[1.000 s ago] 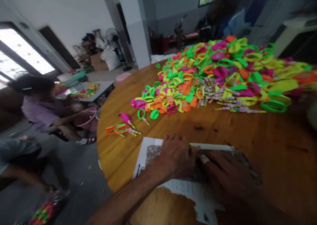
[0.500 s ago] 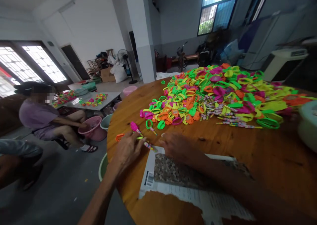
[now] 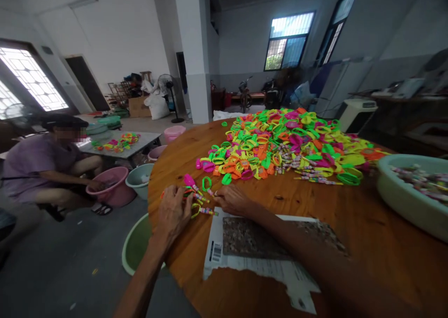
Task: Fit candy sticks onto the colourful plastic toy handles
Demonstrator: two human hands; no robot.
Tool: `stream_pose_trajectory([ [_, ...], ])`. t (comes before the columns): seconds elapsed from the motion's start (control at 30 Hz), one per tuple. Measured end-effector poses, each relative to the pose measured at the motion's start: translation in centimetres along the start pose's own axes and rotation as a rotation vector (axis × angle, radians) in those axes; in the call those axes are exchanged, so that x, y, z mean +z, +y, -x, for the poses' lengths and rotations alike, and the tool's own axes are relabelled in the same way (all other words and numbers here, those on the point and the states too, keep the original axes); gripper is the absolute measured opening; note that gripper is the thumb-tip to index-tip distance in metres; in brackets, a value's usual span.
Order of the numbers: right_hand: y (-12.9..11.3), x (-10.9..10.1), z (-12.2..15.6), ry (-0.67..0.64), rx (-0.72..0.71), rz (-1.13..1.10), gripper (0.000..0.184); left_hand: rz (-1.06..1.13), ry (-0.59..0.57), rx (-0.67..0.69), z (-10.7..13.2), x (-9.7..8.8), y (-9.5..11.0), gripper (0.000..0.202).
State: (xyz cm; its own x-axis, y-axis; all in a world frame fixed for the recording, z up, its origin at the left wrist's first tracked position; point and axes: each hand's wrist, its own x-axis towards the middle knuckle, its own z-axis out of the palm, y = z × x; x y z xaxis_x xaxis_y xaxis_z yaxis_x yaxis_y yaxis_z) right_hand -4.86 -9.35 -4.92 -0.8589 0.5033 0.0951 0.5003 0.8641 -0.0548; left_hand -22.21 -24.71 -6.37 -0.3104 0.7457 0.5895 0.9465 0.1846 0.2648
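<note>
My left hand (image 3: 175, 210) is closed near the table's left edge, its fingers curled down over small bright bands; what exactly it grips is hidden. Beside its fingertips lie a magenta band (image 3: 189, 180) with a patterned tube, and a yellow band (image 3: 195, 210) joined to another patterned tube (image 3: 209, 211). My right hand (image 3: 233, 199) pinches the near end of a patterned tube (image 3: 210, 193), which is attached to a green band (image 3: 206, 183). Under my right forearm is a speckled stone slab (image 3: 252, 238) on a torn printed sheet (image 3: 214, 257).
A large heap of neon bands (image 3: 280, 136) covers the table's far side, with patterned tubes (image 3: 290, 159) among them. A pale green basin (image 3: 413, 201) of tubes stands at right. Below left are a green tub (image 3: 135, 243) and a seated person (image 3: 38, 169) reaching into a pink tub (image 3: 115, 190).
My right hand has moved slightly left and taken hold of the green band's tube. The yellow band and its tube now lie free below my left fingertips. My view has turned right.
</note>
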Motion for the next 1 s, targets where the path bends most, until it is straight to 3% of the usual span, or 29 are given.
stream_pose_trajectory([
  [0.17,3.0,-1.2,1.6,0.059,0.173,0.032,0.037,-0.01,-0.069,0.137,-1.7,1.0,1.6,0.027],
  [0.3,7.7,-1.9,3.9,0.065,0.401,0.146,0.033,-0.033,-0.241,0.23,-4.8,2.3,4.2,0.029],
  [0.47,13.1,-3.3,7.8,0.039,0.674,0.26,0.03,-0.066,-0.47,0.122,-9.5,5.3,6.7,0.032],
  [0.6,17.0,-4.6,9.7,0.059,0.849,0.283,0.042,0.0,-0.536,0.047,-11.8,7.4,6.8,0.035],
  [0.83,21.3,-4.8,10.1,0.071,0.921,0.19,0.049,0.115,-0.571,-0.024,-13.6,8.6,7.5,0.028],
  [1.0,21.7,-4.6,11.1,0.086,0.893,0.156,0.032,0.205,-0.566,-0.089,-13.8,8.7,8.5,0.018],
])
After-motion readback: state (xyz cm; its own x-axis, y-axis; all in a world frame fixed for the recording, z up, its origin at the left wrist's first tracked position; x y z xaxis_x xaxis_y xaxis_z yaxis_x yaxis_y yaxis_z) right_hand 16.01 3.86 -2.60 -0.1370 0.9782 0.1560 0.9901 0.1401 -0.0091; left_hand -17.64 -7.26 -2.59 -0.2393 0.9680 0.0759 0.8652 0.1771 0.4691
